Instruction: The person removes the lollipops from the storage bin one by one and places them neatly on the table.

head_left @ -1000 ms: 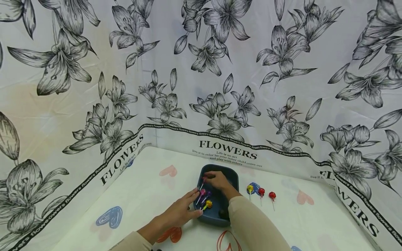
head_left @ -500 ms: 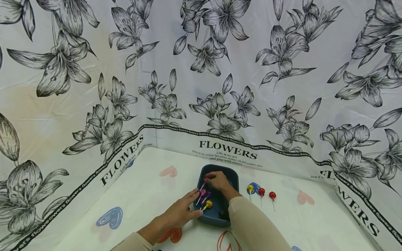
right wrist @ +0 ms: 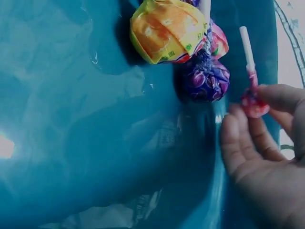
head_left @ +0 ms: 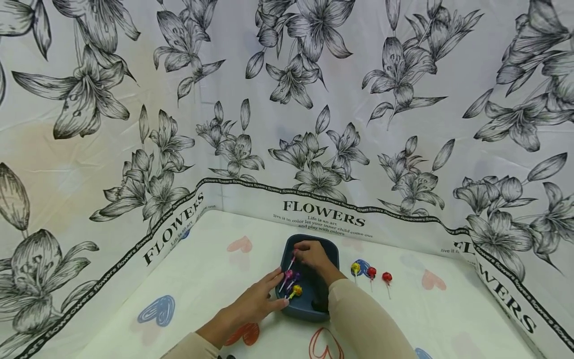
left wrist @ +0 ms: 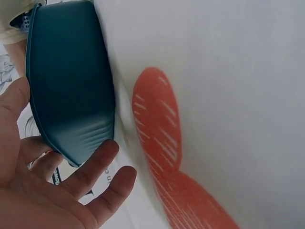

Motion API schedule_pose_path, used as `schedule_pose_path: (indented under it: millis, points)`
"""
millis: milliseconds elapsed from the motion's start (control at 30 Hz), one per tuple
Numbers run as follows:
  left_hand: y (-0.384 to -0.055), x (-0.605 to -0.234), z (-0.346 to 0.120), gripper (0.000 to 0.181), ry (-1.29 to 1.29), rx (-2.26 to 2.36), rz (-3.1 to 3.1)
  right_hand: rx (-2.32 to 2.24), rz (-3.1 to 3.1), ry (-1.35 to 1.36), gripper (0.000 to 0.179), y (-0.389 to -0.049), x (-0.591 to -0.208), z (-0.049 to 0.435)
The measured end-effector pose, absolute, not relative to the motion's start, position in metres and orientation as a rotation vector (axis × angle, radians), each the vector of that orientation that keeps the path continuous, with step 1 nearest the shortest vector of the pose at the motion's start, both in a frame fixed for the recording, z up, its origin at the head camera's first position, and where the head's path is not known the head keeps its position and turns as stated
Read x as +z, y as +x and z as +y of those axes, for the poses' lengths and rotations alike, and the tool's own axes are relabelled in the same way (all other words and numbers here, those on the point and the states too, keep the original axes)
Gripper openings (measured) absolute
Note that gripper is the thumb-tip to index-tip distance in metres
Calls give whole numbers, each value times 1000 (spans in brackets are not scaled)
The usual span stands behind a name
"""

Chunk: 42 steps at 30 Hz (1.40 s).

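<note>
A dark blue-green basin (head_left: 305, 314) stands on the white cloth. Inside it, my right hand (head_left: 315, 255) pinches a pinkish-red lollipop (right wrist: 255, 106) by its wrapped head, near the left wall, with the white stick pointing away. My left hand (head_left: 257, 300) rests against the basin's left side, fingers extended and thumb apart, touching the rim. A yellow-orange lollipop (right wrist: 167, 31), a purple lollipop (right wrist: 205, 83) and a pink lollipop (right wrist: 220, 40) lie together along the basin's left side. The basin's outer wall (left wrist: 71, 71) fills the upper left of the left wrist view.
Right of the basin, a yellow lollipop (head_left: 356, 268) and two red lollipops (head_left: 371, 272) lie in a row on the heart-printed cloth (head_left: 202, 269). A flower-printed curtain (head_left: 323, 149) rises behind. The basin floor (right wrist: 95, 119) looks glossy.
My right hand stays over the basin's left wall and has shifted only slightly with the pinkish-red lollipop. The left hand keeps its place. The head view has turned a little.
</note>
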<state>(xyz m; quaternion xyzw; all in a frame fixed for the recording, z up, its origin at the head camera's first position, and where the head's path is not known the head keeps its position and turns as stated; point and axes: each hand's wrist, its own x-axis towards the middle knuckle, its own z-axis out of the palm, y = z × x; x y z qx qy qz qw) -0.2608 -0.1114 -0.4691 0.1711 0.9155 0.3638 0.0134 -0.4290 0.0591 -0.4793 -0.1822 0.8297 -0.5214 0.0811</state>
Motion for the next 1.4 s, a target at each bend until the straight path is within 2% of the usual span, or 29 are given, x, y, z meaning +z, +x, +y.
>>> schedule_pose_path:
  millis: [267, 633, 967, 1400]
  points:
    - [-263, -471, -111, 72, 487, 1100, 2849, -1747, 2323, -508, 28, -407, -439, 65]
    - [-268, -468, -112, 74, 508, 1128, 2855, -1972, 2196, -546, 25, -417, -418, 97]
    - [-269, -473, -116, 76, 519, 1155, 2855, -2038, 2219, -729, 28, -383, -370, 135]
    - [-267, -469, -113, 74, 488, 1152, 2849, -2027, 2391, -772, 33, -377, -359, 184]
